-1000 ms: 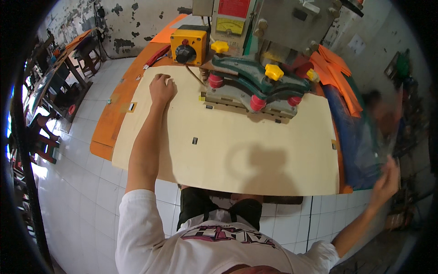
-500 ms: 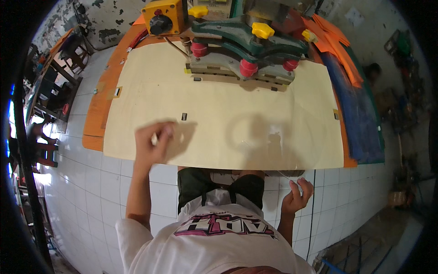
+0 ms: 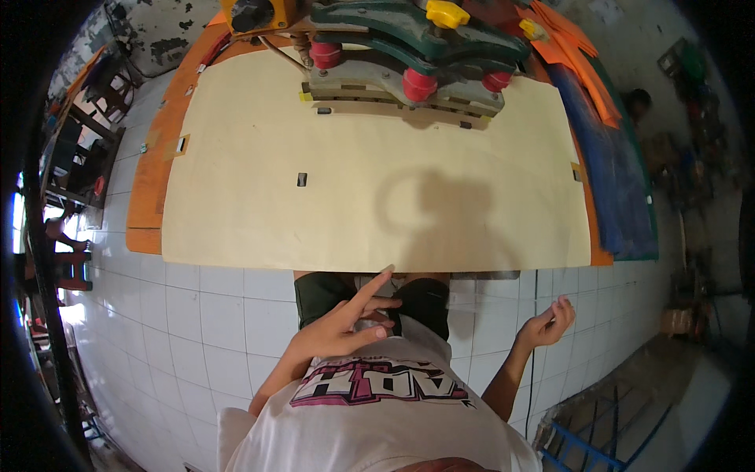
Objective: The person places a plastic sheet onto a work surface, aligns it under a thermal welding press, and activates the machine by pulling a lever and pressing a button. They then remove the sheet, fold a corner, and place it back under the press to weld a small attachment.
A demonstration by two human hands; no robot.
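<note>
My left hand [image 3: 346, 326] is over my lap, just in front of the cream sheet [image 3: 236, 204]. Its fingers are stretched out and apart, the index fingertip at the sheet's front edge, and nothing is in it. Off to the right, past the table's front edge, my right hand [image 3: 548, 321] is raised with its fingers curled together. Whatever it may hold there is too thin or clear to make out. Small dark pieces lie on the sheet, one of them a dark rectangle [image 3: 301, 179] left of the middle.
A green and grey press head [image 3: 417, 51] with red knobs and a yellow knob [image 3: 447, 13] overhangs the sheet's far side. An orange box [image 3: 252, 14] stands left of it. Orange cloth [image 3: 578, 67] and a blue sheet [image 3: 602, 173] cover the table's right end.
My left hand has come off the sheet toward my lap and to the right, its fingers straightening. My right hand has moved farther right. A clear film over the sheet's front right has gone.
</note>
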